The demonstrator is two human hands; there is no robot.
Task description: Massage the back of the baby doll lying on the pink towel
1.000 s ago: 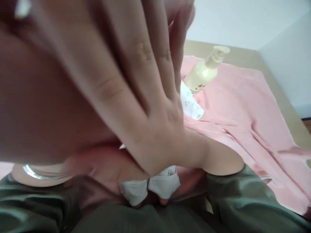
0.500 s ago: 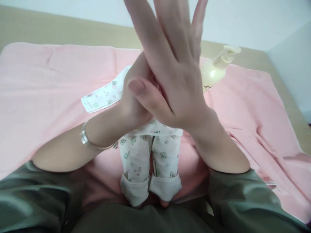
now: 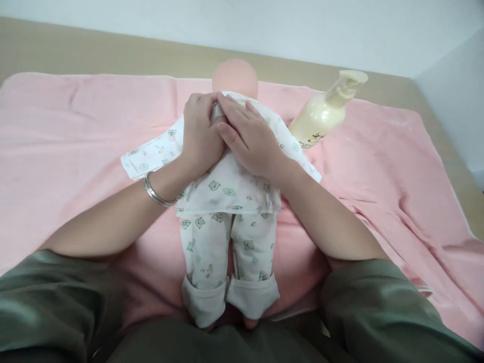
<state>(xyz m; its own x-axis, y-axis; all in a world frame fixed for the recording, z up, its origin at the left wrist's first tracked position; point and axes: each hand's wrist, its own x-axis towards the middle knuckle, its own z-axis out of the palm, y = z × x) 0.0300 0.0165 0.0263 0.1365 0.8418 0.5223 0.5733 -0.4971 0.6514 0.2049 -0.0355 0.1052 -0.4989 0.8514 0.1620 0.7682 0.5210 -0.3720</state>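
A baby doll in a white printed top and matching trousers lies lengthwise before me, its bare head at the far end. My left hand, with a silver bangle at its wrist, rests over the doll's upper body, fingers bent inward. Against it leans my right hand, fingers stretched out and lying together, tips meeting the left hand's fingers. Nothing shows as held in either hand. Both palms are hidden, so how firmly they press on the top cannot be told.
A pale yellow pump bottle stands tilted in view at the doll's right. Beneath everything spreads a pink cloth, wrinkled on the right, over a wooden surface. A white wall rises behind.
My hands, pressed together and raised close to the camera before, have come down onto the doll's upper body. The doll's head and the whole bottle now show.
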